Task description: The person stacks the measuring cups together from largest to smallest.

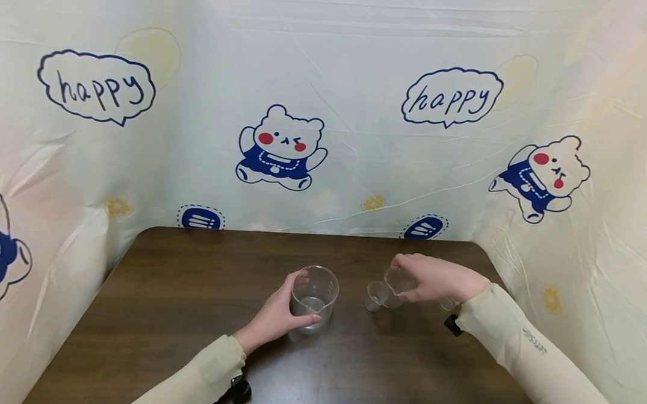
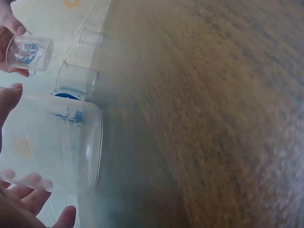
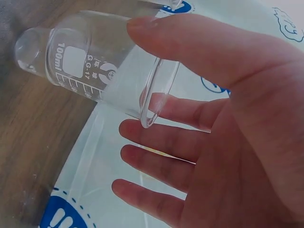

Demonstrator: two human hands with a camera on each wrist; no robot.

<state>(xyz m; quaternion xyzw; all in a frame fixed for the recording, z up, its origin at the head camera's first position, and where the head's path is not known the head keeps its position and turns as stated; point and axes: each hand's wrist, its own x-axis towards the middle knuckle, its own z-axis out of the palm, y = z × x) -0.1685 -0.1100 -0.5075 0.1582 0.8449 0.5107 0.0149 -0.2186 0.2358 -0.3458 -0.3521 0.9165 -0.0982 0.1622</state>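
Note:
My left hand (image 1: pixel 275 314) grips a large clear glass beaker (image 1: pixel 315 298) from its left side, thumb in front and fingers behind. To the right, my right hand (image 1: pixel 442 278) pinches a smaller beaker marked 100ml (image 3: pixel 95 61) near its rim, between thumb and forefinger. The other fingers (image 3: pixel 164 137) extend past the rim. Seen from the left wrist, this 100ml beaker (image 2: pixel 29 53) is held above the tabletop. Just left of it stands a small beaker (image 1: pixel 375 297). Another small glass vessel (image 1: pixel 448 304) is partly hidden by my right wrist.
All this is on a dark brown wooden table (image 1: pixel 190 268) with rounded far corners. A pale curtain (image 1: pixel 352 167) printed with bears and speech bubbles surrounds its back and sides.

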